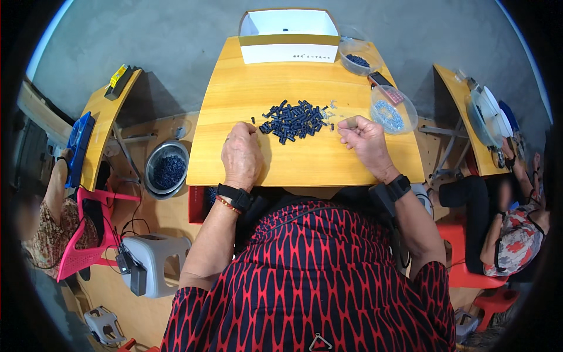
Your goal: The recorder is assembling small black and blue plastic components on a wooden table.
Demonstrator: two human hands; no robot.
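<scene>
A heap of small dark-blue cylindrical pieces [293,120] lies in the middle of the yellow wooden table [223,105]. At its left edge rests my left hand [241,154], back upward with the fingers curled in; whatever they grip is hidden. Right of the heap, my right hand [369,144] is closed in a pinch of thumb and forefinger, and what is between the tips is too small to make out. A few small clear pieces [332,105] lie scattered between the heap and my right hand.
A white box with a gold rim [290,53] stands at the far edge. To the right are a clear bowl of pale pieces [410,120], a red-and-black phone-like device [390,91] and another bowl [355,69]. A metal basin [185,170] sits lower left. People work at both sides.
</scene>
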